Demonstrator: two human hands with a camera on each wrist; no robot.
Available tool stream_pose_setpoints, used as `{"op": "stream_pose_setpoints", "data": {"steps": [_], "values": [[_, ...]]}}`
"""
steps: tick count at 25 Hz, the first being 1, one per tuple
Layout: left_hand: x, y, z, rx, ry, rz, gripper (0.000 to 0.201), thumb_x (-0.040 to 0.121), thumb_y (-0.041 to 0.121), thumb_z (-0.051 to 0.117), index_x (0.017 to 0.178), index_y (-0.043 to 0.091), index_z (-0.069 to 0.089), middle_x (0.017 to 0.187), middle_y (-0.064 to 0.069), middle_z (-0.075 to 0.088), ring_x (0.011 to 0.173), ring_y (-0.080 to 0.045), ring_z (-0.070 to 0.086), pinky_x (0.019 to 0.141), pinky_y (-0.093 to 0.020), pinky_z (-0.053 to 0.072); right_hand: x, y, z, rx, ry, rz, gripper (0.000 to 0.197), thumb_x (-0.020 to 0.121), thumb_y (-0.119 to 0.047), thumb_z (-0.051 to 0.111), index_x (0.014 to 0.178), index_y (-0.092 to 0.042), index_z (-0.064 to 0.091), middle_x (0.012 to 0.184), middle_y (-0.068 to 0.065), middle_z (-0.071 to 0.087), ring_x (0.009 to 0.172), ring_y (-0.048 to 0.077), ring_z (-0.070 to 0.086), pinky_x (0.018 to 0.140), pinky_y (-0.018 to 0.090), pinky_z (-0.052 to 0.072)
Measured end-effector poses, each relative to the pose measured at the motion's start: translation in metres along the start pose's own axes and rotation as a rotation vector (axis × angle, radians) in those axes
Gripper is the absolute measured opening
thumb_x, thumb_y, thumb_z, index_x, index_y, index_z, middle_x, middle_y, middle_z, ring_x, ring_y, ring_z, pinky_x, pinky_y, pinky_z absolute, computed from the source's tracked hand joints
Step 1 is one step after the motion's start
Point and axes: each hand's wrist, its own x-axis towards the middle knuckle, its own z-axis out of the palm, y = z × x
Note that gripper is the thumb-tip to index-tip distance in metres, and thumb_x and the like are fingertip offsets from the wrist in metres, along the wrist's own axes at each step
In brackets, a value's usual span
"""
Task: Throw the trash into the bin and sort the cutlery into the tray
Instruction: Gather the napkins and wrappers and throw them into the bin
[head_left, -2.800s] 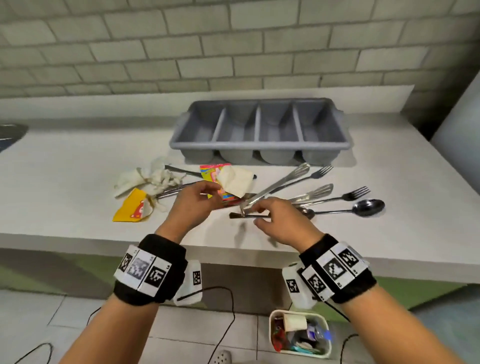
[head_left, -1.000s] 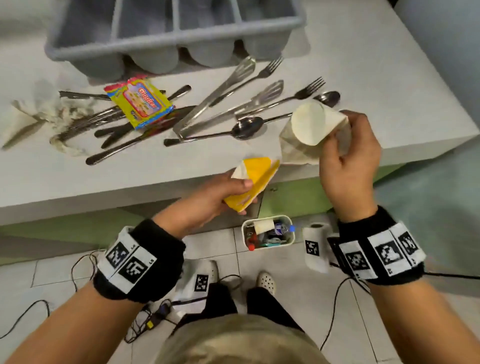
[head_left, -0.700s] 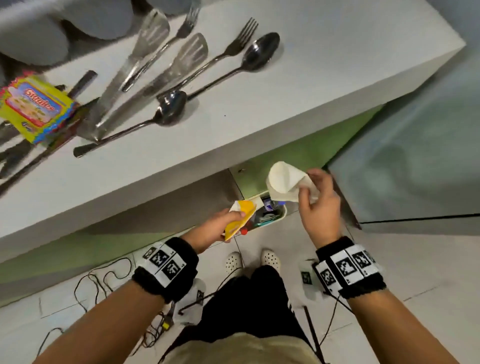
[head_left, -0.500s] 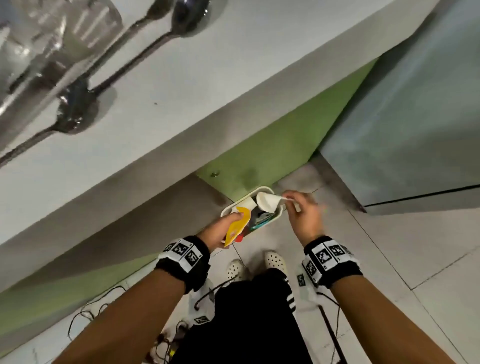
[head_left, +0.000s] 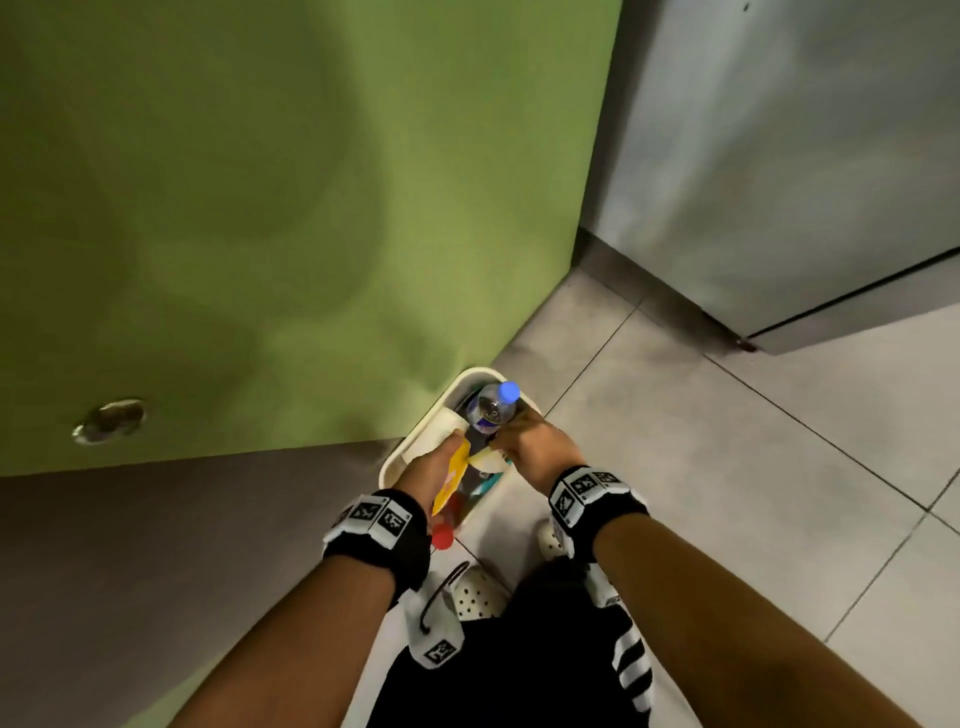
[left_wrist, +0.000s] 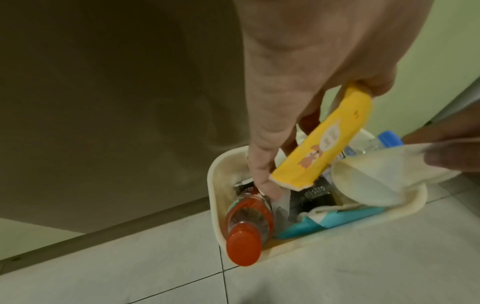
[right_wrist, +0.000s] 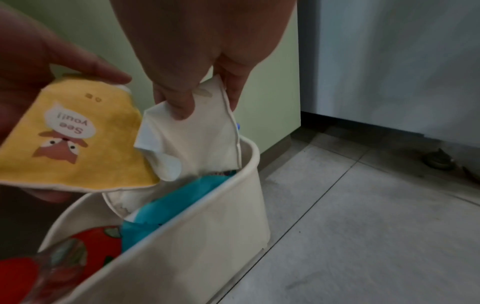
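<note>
The yellow wrapper (right_wrist: 75, 139) carries a white speech bubble reading "See you!!" above a small cartoon fox face (seen upside down from the right wrist camera; the same bubble shows on the wrapper in the left wrist view, too blurred to read). A black packet (left_wrist: 313, 195) lying in the bin shows the word "Bistro" in pale letters. The wristbands (head_left: 584, 491) bear black-and-white square marker codes, not readable text.

Both forearms are reaching down, wrists banded. The left hand (head_left: 434, 470) is pinching a yellow wrapper (left_wrist: 320, 148); the right hand (head_left: 530, 441) is gripping a crumpled paper cup (right_wrist: 197, 131) between thumb and fingers.
</note>
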Motion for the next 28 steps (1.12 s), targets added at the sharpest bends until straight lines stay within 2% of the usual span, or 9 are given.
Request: {"op": "stream_pose_setpoints", "data": {"steps": [3, 6, 8, 13, 17, 20, 22, 24, 28], "values": [[0.040, -0.007, 0.010, 0.209, 0.095, 0.082, 0.061, 0.092, 0.055, 0.039, 0.126, 0.007, 0.056, 0.131, -0.017, 0.057, 0.124, -0.031, 0.052, 0.108, -0.042, 0.039, 0.019, 0.012, 0.021, 0.000, -0.021, -0.015, 0.035, 0.091, -0.014, 0.045, 0.121, -0.015, 0.064, 0.138, 0.010, 0.053, 0.134, 0.027, 0.040, 0.114, 0.039, 0.032], [0.060, -0.010, 0.016, 0.369, 0.095, 0.170, 0.035, 0.094, 0.040, 0.046, 0.093, 0.011, 0.066, 0.099, -0.015, 0.065, 0.101, -0.031, 0.063, 0.080, -0.031, 0.050, 0.024, 0.016, 0.029, -0.228, -0.051, 0.063, 0.038, 0.093, -0.014, 0.041, 0.126, -0.013, 0.058, 0.147, 0.010, 0.039, 0.139, 0.030, 0.026, 0.119, 0.051, 0.013], [0.060, -0.010, 0.014, 0.498, 0.085, 0.196, 0.025, 0.093, 0.025, 0.050, 0.106, 0.009, 0.064, 0.107, -0.016, 0.067, 0.106, -0.032, 0.062, 0.086, -0.032, 0.047, 0.022, 0.016, 0.031, -0.263, -0.008, 0.169, 0.038, 0.094, -0.018, 0.042, 0.130, -0.015, 0.053, 0.147, 0.009, 0.035, 0.134, 0.031, 0.029, 0.115, 0.049, 0.020], [0.000, -0.003, -0.008, 0.564, 0.193, 0.239, 0.051, 0.086, 0.023, 0.057, 0.135, 0.014, 0.046, 0.134, -0.011, 0.056, 0.121, -0.027, 0.055, 0.102, -0.030, 0.043, -0.011, -0.019, -0.003, -0.133, -0.016, 0.249, 0.053, 0.087, -0.010, 0.045, 0.139, -0.021, 0.039, 0.142, 0.011, 0.039, 0.126, 0.033, 0.037, 0.107, 0.043, 0.033], [-0.105, 0.010, -0.031, 0.437, 0.146, 0.288, 0.040, 0.085, 0.015, 0.059, 0.125, 0.012, 0.057, 0.126, -0.013, 0.060, 0.110, -0.029, 0.061, 0.090, -0.029, 0.049, -0.063, -0.086, -0.078, -0.075, -0.069, 0.174, 0.048, 0.086, -0.013, 0.051, 0.133, -0.022, 0.047, 0.142, 0.008, 0.043, 0.127, 0.031, 0.041, 0.105, 0.042, 0.037], [-0.205, 0.022, -0.049, 0.403, 0.077, 0.389, 0.035, 0.087, 0.011, 0.059, 0.121, 0.007, 0.060, 0.117, -0.011, 0.062, 0.084, -0.023, 0.061, 0.061, -0.008, 0.046, -0.106, -0.145, -0.139, -0.081, -0.056, 0.078, 0.043, 0.085, -0.015, 0.052, 0.127, -0.022, 0.053, 0.138, 0.005, 0.050, 0.125, 0.028, 0.047, 0.102, 0.036, 0.041], [-0.263, 0.031, -0.061, 0.361, 0.068, 0.453, 0.032, 0.087, 0.011, 0.059, 0.119, 0.008, 0.061, 0.104, -0.004, 0.060, 0.080, -0.016, 0.056, 0.046, 0.001, 0.037, -0.131, -0.182, -0.176, -0.082, -0.039, 0.017, 0.039, 0.084, -0.016, 0.054, 0.122, -0.021, 0.057, 0.130, 0.006, 0.057, 0.120, 0.028, 0.053, 0.096, 0.035, 0.045], [-0.322, 0.036, -0.081, 0.279, 0.076, 0.521, 0.030, 0.087, 0.013, 0.060, 0.117, 0.010, 0.062, 0.097, 0.002, 0.059, 0.086, -0.011, 0.055, 0.044, 0.003, 0.036, -0.156, -0.225, -0.214, -0.146, -0.066, -0.054, 0.032, 0.085, -0.017, 0.054, 0.117, -0.017, 0.059, 0.120, 0.011, 0.061, 0.112, 0.031, 0.058, 0.091, 0.038, 0.048], [-0.428, 0.040, -0.136, 0.123, 0.105, 0.678, 0.032, 0.088, 0.015, 0.060, 0.120, 0.011, 0.060, 0.085, 0.010, 0.060, 0.070, -0.001, 0.055, 0.047, 0.002, 0.039, -0.193, -0.311, -0.282, -0.292, -0.156, -0.246, 0.025, 0.086, -0.017, 0.052, 0.108, -0.011, 0.062, 0.109, 0.017, 0.067, 0.100, 0.034, 0.065, 0.083, 0.038, 0.052]]}}
